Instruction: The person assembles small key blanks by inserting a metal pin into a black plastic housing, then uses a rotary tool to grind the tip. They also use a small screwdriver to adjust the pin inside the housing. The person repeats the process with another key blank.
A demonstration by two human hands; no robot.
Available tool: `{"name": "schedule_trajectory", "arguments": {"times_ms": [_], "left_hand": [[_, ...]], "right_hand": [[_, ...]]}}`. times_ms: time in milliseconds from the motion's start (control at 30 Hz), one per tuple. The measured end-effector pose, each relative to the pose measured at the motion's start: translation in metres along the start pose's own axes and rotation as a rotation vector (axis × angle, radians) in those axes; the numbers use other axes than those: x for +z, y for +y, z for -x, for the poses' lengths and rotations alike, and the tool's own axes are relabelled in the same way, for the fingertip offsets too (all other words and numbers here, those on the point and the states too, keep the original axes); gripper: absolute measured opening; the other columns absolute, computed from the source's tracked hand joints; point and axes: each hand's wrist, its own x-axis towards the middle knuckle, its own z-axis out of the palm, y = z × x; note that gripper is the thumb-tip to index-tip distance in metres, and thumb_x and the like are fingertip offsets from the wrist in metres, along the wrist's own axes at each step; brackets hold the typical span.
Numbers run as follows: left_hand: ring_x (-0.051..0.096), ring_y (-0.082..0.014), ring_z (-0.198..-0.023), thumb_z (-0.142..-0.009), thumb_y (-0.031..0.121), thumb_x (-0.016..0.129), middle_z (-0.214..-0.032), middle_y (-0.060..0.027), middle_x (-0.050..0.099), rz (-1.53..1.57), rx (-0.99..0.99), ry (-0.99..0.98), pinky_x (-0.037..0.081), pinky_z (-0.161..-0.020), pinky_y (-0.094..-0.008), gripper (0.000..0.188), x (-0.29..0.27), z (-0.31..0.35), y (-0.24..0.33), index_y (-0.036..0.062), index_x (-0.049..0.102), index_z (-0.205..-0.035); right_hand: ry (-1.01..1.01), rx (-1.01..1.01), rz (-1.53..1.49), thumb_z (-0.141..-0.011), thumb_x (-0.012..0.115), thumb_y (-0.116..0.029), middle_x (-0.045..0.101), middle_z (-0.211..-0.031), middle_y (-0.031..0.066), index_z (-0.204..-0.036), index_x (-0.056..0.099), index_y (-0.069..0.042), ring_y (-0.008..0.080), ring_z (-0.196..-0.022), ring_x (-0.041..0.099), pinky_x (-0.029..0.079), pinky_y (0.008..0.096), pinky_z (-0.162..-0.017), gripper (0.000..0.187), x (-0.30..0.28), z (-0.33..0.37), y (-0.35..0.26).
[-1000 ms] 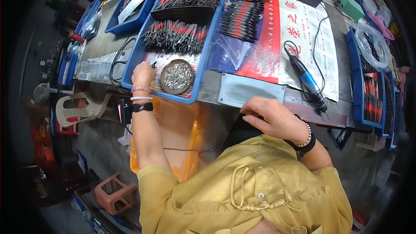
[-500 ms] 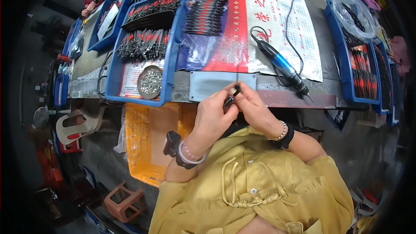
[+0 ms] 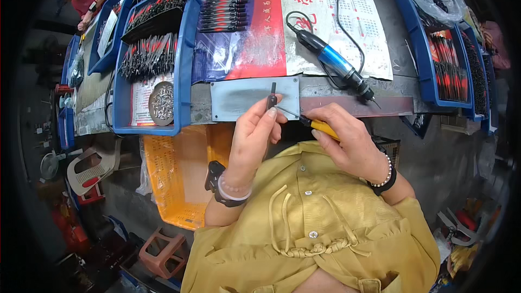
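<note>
My left hand (image 3: 249, 138) is closed around a small black part (image 3: 273, 97), pinching it between thumb and fingers. A narrow dark end of the part points up over a pale grey metal plate (image 3: 230, 97) on the table edge. In my right hand (image 3: 351, 144) is a screwdriver (image 3: 325, 128) with a yellow and black handle. Its thin metal shaft slants left, and the tip meets or nearly meets the black part beside my left thumb. Exactly where the tip sits is too small to tell.
A corded blue and black electric screwdriver (image 3: 339, 65) lies on a printed sheet. Black-and-red pieces (image 3: 225, 5) lie in a row. A blue bin (image 3: 184, 76) holds more, with a dish (image 3: 156, 120) of silver screws. More bins (image 3: 429, 70) stand right; an orange crate (image 3: 184, 214) sits below.
My hands were together around the dark part; now they are apart. The right has moved right and down, and the screwdriver's yellow handle shows in it. The whole view has shifted slightly.
</note>
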Motion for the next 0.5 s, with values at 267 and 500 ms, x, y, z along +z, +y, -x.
{"name": "schedule_trajectory", "arguments": {"times_ms": [267,500], "left_hand": [[0.049,-0.0083,-0.062,-0.1,0.014,0.046,-0.087,-0.0039,0.059,0.406,-0.2,-0.015,0.041,-0.055,-0.0216,0.034,-0.014,-0.013,0.001,-0.0062,0.05,-0.128],[0.052,-0.0119,-0.079,-0.1,0.014,0.045,-0.1,-0.0088,0.057,0.764,-0.269,-0.061,0.045,-0.069,-0.025,0.04,-0.032,-0.021,-0.015,-0.0083,0.042,-0.134]], "right_hand": [[0.073,-0.021,-0.045,-0.083,0.059,0.006,0.058,-0.096,0.016,-0.112,0.058,0.001,0.0316,-0.084,0.061,0.05,0.0346,-0.071,0.029,0.002,-0.008,0.001],[0.027,0.039,-0.047,-0.084,0.059,0.004,0.06,-0.098,0.0161,-0.111,0.058,0.002,0.0323,-0.088,0.062,0.05,0.0352,-0.078,0.028,0.003,-0.006,0.003]]}}
